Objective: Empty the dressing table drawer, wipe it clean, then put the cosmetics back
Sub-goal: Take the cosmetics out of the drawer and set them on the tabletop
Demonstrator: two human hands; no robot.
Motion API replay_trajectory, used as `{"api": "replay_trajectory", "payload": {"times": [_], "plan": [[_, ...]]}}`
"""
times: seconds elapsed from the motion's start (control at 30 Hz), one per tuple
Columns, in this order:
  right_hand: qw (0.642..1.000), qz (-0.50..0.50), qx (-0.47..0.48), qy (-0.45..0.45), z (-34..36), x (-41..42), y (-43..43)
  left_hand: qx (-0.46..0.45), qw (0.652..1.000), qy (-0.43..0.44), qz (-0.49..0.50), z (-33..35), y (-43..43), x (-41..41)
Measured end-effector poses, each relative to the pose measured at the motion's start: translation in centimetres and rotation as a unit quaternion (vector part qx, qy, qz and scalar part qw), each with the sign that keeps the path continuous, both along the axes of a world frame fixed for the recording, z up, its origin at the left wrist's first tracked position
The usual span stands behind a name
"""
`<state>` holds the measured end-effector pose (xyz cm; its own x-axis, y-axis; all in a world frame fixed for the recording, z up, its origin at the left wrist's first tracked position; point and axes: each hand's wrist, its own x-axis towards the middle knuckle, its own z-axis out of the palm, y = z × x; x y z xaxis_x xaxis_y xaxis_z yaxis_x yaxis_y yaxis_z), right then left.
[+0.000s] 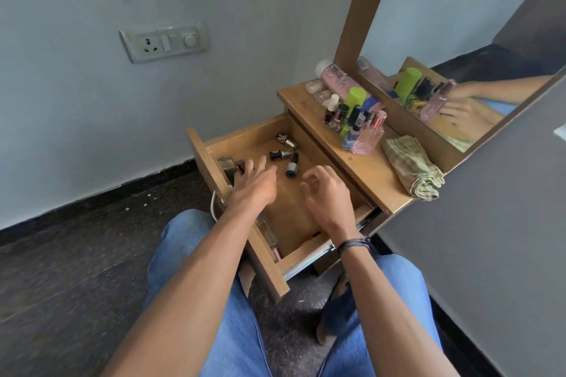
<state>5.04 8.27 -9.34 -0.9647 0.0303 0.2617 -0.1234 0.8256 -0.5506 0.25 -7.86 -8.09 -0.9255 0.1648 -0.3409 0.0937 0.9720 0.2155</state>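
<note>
Emptying looks to be the step in hand: part of the cosmetics (pixel 355 119) stands on the table top (pixel 361 168), near its far end, while several pieces lie in the open drawer (pixel 245 135). The cloth (pixel 410 170) waits folded at the top's near end.

In the head view, the left hand (pixel 255 185) reaches toward the drawer's front panel, its fingers (pixel 260 162) stretched and slightly spread, holding nothing that I can see. A glass bottle (pixel 227 164) stands against that panel just beyond the fingertips, and a red piece (pixel 242 166) lies right at them, partly hidden. The right hand (pixel 326 196) hovers over the bare middle of the drawer floor, its fingers (pixel 309 176) loosely curled and empty. Three dark bottles (pixel 281 154) lie on their sides between the two hands and the far wall, near both hands but touched by neither. A clear bottle (pixel 267 232) lies along the front panel toward the near corner, under the left forearm.

To do this well, I would close round each bottle's body rather than its cap, since they will likely roll, and stand each one upright on the top, clear of the cloth.
</note>
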Motion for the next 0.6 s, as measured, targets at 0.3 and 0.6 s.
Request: {"api": "replay_trajectory", "payload": {"times": [0.3,0.6], "plan": [[0.991,-0.033,0.019,-0.126,-0.3,-6.1,-2.4,-0.020,1.000,0.013,0.019,0.1,0.2,0.3],[0.983,-0.064,-0.006,-0.174,-1.3,-6.2,-2.7,0.008,0.999,0.007,0.042,-1.0,0.2,0.0]]}}
